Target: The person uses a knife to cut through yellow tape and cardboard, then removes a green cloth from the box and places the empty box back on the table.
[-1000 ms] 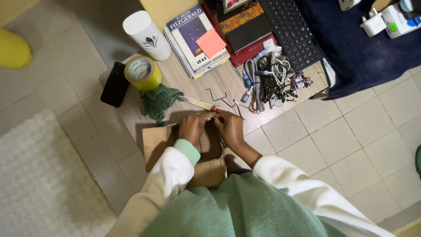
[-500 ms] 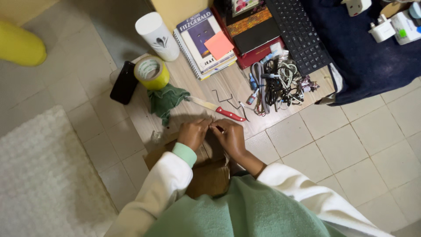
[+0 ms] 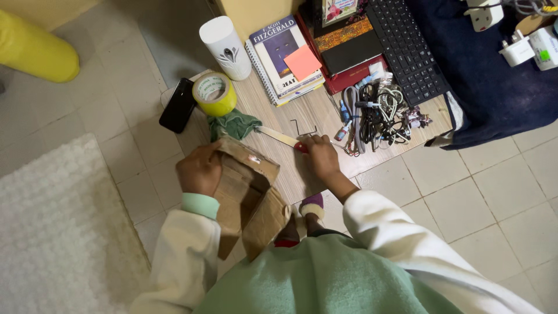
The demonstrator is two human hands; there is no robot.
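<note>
Head view: left hand [image 3: 200, 170] grips the open cardboard box [image 3: 250, 195], tilted above the tabletop [image 3: 302, 180] edge; its inside is shadowed, contents unclear. Right hand [image 3: 318, 156] closes on the red-handled knife [image 3: 285, 140] lying beside a green cloth [image 3: 232, 124].

Brown cardboard box [image 3: 247, 195], red-handled knife [image 3: 285, 140], yellow tape roll [image 3: 214, 93], green cloth [image 3: 232, 124]

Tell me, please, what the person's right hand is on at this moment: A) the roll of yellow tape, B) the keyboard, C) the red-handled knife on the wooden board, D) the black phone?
C: the right hand rests on the red handle of the knife, whose blade points toward the green cloth, while the left hand holds the cardboard box.
</note>
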